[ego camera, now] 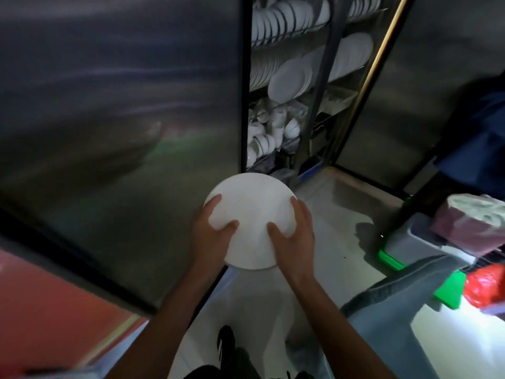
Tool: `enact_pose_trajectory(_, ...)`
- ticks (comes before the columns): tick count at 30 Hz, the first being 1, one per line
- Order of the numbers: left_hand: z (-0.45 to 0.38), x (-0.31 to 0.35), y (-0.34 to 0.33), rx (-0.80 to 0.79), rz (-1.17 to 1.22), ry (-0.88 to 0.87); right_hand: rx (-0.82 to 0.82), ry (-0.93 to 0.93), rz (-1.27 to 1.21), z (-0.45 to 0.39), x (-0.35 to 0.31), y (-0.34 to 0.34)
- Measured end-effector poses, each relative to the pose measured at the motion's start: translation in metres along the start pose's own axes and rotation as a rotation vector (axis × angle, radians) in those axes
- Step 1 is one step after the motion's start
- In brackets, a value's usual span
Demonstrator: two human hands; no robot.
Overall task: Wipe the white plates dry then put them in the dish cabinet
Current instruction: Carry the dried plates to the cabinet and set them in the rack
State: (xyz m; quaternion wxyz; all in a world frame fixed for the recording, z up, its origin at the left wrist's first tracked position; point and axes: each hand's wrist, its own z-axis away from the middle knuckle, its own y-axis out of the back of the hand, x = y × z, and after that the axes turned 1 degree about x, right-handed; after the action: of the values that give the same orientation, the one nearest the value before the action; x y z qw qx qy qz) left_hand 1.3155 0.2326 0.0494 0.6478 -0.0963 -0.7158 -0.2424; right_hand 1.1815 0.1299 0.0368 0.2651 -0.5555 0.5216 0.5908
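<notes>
White plate, 1, gripped at its rim by 2 hands, left hand, right hand, before open dish cabinet.

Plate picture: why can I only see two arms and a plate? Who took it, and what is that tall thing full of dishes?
The camera sits on a person's head and looks down, so you see only their arms, never their face. The left hand and the right hand each hold one side of a white plate, thumbs on top, in a firm grip. Straight ahead stands an open dish cabinet. On its racks stand rows of white plates on edge, with cups and bowls lower down. Its shiny metal door is swung open on the left. Below is a pale floor. The plate is not yet inside.
</notes>
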Motion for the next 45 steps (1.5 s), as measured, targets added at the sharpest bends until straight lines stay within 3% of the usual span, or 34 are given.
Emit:
enact_pose_trajectory(13, -0.14, 0.01, -0.091, -0.191, -0.034, -0.053, 0.205, -0.07, 0.058, -0.129, 0.016, -0.02)
enact_pose_trajectory(27, -0.258, 0.037, -0.266, -0.358, -0.063, -0.133, 0.383, -0.157, 0.049, -0.3, 0.07, 0.026)
enact_pose_trajectory(45, -0.372, 0.049, -0.399, -0.424, -0.046, -0.077, 0.383, -0.226, 0.074, -0.462, 0.104, 0.048)
